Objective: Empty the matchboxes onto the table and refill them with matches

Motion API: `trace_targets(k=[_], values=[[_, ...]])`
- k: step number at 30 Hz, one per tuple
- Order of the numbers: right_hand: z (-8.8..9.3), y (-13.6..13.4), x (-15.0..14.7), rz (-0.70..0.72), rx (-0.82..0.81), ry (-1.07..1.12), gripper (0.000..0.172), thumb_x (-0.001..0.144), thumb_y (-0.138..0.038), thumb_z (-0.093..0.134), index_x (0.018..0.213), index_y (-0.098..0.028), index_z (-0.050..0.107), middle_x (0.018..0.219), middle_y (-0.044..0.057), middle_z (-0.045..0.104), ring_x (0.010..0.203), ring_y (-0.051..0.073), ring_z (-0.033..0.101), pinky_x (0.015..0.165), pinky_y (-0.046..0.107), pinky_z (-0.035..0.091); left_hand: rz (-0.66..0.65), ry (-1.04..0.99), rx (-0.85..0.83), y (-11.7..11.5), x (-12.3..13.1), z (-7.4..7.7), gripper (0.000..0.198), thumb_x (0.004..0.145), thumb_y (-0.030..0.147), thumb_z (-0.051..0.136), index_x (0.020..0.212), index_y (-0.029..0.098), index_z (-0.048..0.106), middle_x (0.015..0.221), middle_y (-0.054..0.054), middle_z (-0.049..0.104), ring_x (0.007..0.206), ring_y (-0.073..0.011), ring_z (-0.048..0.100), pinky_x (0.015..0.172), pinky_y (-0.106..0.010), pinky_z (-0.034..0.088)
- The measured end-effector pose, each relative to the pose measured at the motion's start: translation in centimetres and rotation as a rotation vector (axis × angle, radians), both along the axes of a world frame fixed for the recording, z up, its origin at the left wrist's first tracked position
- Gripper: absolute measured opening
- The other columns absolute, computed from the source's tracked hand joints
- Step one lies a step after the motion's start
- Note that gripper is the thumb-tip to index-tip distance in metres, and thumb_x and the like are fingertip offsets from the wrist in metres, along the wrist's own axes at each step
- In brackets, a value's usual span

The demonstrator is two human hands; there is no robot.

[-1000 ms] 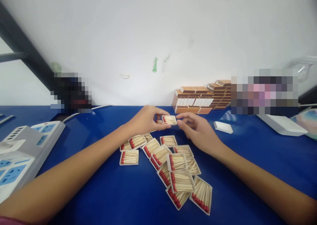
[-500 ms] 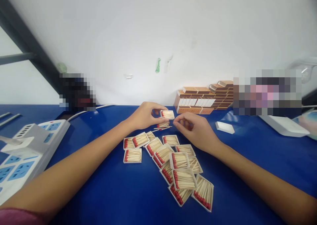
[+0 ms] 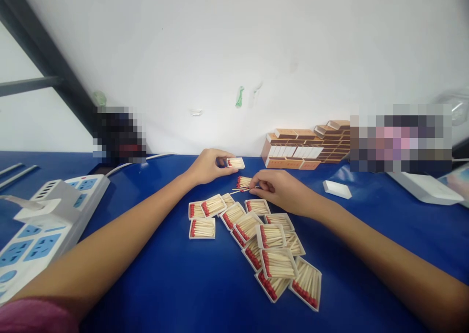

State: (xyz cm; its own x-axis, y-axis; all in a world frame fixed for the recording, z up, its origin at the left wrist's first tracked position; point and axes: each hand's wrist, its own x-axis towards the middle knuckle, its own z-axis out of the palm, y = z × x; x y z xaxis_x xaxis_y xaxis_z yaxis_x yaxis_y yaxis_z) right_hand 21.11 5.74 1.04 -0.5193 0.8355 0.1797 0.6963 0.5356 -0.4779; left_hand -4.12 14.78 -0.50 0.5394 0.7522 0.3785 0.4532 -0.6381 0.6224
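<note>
Blue tabletop: here's the scene, a glossy blue surface point(image 3: 157, 284) running back to a pale, scuffed wall point(image 3: 164, 69).
Match tray: the small white tray point(image 3: 236, 163) sits out at the left hand's fingertips, at that hand's three o'clock, red heads toward the palm, its far end poking clear of the grip.
Left hand: clamped on it, this left hand point(image 3: 207, 166), thumb on the near edge, fingers around the far one.
Loose matches: at the tray's five o'clock, a little heap point(image 3: 243, 182) on the blue.
Right hand: in at the tray's four o'clock, the right hand point(image 3: 276, 188) has thumb and forefinger close together at the heap's right edge; whether they pinch a match, I can't tell.
Filled trays: an overlapping spread point(image 3: 277, 263) at five o'clock, a smaller cluster point(image 3: 202, 229) at seven.
Matchbox stack: brown boxes point(image 3: 309, 152) against the wall, near three o'clock.
White block: lying point(image 3: 337, 189) between three and four.
Power strip: off point(image 3: 60, 228) between eight and nine, a plug point(image 3: 46, 210) seated in it.
</note>
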Motion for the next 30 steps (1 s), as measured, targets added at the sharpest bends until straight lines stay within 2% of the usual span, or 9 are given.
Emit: trace_targets(k=[4, 9, 13, 20, 25, 30], values=[[-0.5, 0.2, 0.2, -0.005, -0.025, 0.003, 0.014, 0.098, -0.030, 0.065, 0.090, -0.020, 0.070, 0.067, -0.003, 0.052, 0.061, 0.012, 0.046, 0.060, 0.028, 0.032, -0.007, 0.011, 0.006, 0.0, 0.0, -0.3, 0.040, 0.084, 0.045, 0.081, 0.117, 0.023, 0.081, 0.089, -0.003, 0.077, 0.071, -0.0144, 0.059, 0.067, -0.028, 0.045], [-1.1, 0.5, 0.5, -0.005, 0.028, -0.025, 0.013, 0.098, -0.030, 0.064, 0.089, -0.020, 0.067, 0.066, -0.003, 0.051, 0.061, 0.013, 0.046, 0.061, 0.029, 0.033, 0.016, -0.009, 0.057, 0.0, 0.1, -0.7, 0.036, 0.084, 0.042, 0.082, 0.115, 0.023, 0.081, 0.090, -0.003, 0.077, 0.073, -0.0145, 0.059, 0.068, -0.028, 0.046], [-1.0, 0.5, 0.5, 0.003, 0.054, -0.028, 0.012, 0.098, -0.030, 0.064, 0.092, -0.020, 0.067, 0.070, -0.002, 0.053, 0.063, 0.013, 0.047, 0.061, 0.029, 0.033, 0.014, -0.002, 0.073, 0.0, 0.2, -0.8, 0.035, 0.084, 0.040, 0.082, 0.114, 0.023, 0.081, 0.092, -0.003, 0.077, 0.074, -0.0146, 0.059, 0.068, -0.028, 0.046], [-0.8, 0.2, 0.9, -0.014, 0.002, -0.099, 0.015, 0.101, -0.032, 0.058, 0.093, -0.021, 0.065, 0.075, 0.000, 0.060, 0.067, 0.015, 0.052, 0.063, 0.029, 0.036, 0.031, 0.006, 0.110, 0.0, 0.2, -1.0, 0.037, 0.084, 0.039, 0.082, 0.115, 0.020, 0.080, 0.093, -0.004, 0.077, 0.074, -0.0146, 0.059, 0.071, -0.029, 0.047], [-1.2, 0.3, 1.7, -0.007, 0.075, -0.104, 0.015, 0.102, -0.032, 0.056, 0.094, -0.021, 0.063, 0.077, 0.001, 0.060, 0.066, 0.016, 0.052, 0.064, 0.030, 0.036, 0.020, 0.021, 0.113, 0.0, 0.3, -1.0, 0.038, 0.084, 0.040, 0.082, 0.117, 0.021, 0.080, 0.091, -0.004, 0.075, 0.076, -0.0153, 0.060, 0.071, -0.029, 0.046], [-1.2, 0.4, 1.2, -0.006, 0.133, -0.065, 0.014, 0.101, -0.033, 0.060, 0.096, -0.021, 0.065, 0.073, -0.001, 0.055, 0.064, 0.015, 0.048, 0.061, 0.030, 0.032, 0.025, 0.023, 0.121, -0.1, 0.3, -1.0, 0.037, 0.085, 0.041, 0.081, 0.115, 0.020, 0.080, 0.091, -0.004, 0.075, 0.075, -0.0152, 0.059, 0.071, -0.029, 0.045]])
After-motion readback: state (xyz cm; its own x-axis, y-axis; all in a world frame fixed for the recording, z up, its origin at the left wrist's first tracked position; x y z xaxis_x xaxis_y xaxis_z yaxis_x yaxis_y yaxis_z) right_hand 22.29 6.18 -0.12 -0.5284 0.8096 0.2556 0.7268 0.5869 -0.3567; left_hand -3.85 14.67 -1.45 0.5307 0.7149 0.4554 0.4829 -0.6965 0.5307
